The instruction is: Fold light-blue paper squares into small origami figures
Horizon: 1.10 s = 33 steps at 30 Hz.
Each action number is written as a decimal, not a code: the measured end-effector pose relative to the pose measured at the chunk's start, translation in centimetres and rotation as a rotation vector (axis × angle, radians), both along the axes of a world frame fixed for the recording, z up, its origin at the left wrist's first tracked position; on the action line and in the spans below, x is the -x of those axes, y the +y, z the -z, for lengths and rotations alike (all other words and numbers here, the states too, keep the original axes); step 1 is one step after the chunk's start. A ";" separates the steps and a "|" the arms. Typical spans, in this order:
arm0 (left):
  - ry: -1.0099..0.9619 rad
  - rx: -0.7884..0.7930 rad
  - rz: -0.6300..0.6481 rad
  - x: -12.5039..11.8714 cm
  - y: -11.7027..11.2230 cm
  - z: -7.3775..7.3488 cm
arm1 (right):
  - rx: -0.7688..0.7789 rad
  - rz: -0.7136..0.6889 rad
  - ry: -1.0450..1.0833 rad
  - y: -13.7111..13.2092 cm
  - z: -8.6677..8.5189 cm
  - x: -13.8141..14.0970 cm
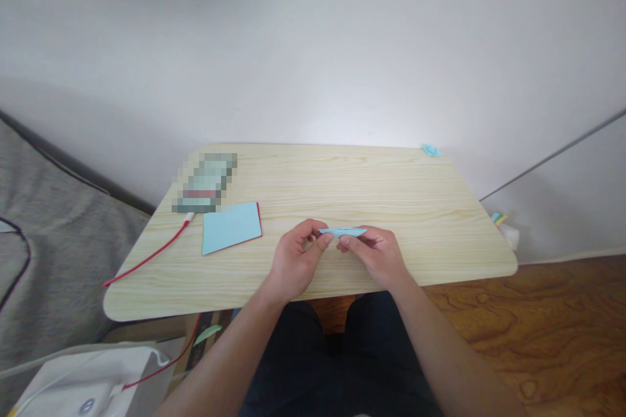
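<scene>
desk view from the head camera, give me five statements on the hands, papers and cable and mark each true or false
1. The left hand and the right hand both hold the folded blue paper. True.
2. The flat blue sheet lies to the right of both hands. False: the flat blue sheet lies to their left.
3. The red cable leads to the pixelated device. True.
4. The small blue piece is at the tabletop's near left corner. False: the small blue piece is at its far right corner.
5. The tabletop is pale with a wood grain. True.
</scene>
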<state>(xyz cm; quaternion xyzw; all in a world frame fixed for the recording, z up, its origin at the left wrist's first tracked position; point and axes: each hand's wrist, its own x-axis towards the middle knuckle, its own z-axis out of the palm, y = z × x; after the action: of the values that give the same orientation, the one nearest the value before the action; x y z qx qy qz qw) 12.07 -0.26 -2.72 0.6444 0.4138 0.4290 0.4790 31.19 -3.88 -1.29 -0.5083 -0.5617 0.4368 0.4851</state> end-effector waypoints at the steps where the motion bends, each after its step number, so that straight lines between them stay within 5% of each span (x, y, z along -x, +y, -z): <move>1: -0.006 0.002 -0.004 0.0 0.0 0.0 | -0.010 0.012 0.026 0.1 0.1 0.0; 10: 0.010 -0.006 -0.050 -0.1 0.1 -0.5 | 0.012 0.085 0.154 0.1 0.6 0.0; 26: 0.221 -0.338 -0.119 -0.6 -0.2 -1.3 | -0.103 0.157 0.086 0.2 0.5 0.5; 33: 0.474 -0.426 -0.097 -1.0 -0.3 -1.3 | -0.163 0.259 -0.220 0.0 0.4 0.7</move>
<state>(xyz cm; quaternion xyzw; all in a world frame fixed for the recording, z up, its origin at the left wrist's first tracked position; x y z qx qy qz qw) 13.08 -0.60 -1.43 0.7916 0.4451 0.3665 0.2026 30.50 -3.87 -1.64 -0.5802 -0.5747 0.2656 0.5124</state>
